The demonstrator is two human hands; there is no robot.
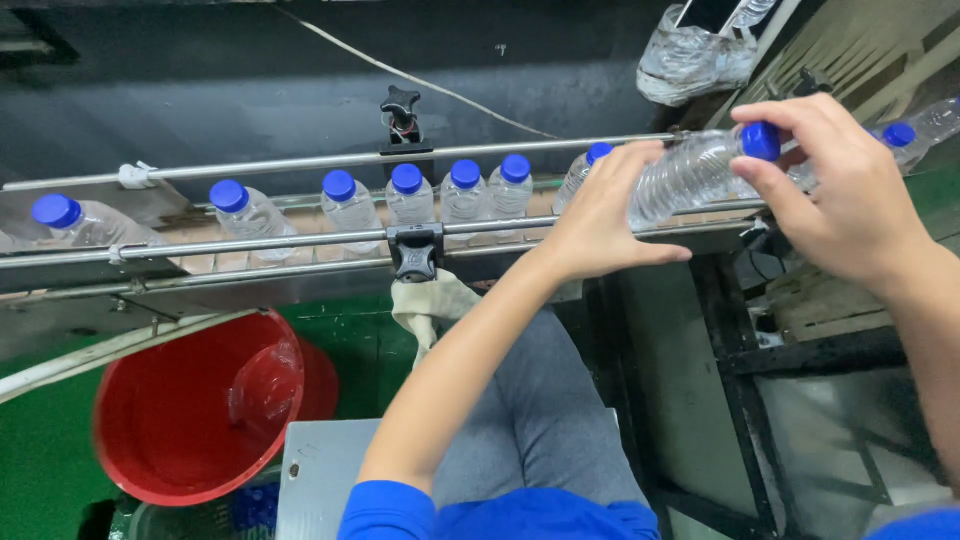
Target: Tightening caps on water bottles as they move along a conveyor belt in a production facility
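Seen from above: the left hand (598,215) wraps its fingers around the body of a clear plastic bottle (690,170), held tilted above the conveyor (250,243) at about 1 o'clock. The right hand (835,180) closes its fingers on the bottle's blue cap (761,140). A row of blue-capped bottles (460,192) stands between the conveyor's rails at 12 o'clock. A red bucket (180,420) sits at 8 o'clock on the green floor (40,450).

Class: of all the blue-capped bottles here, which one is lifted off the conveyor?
The tilted bottle held in both hands, left hand on its body, right hand at its cap; the others stand between the rails.
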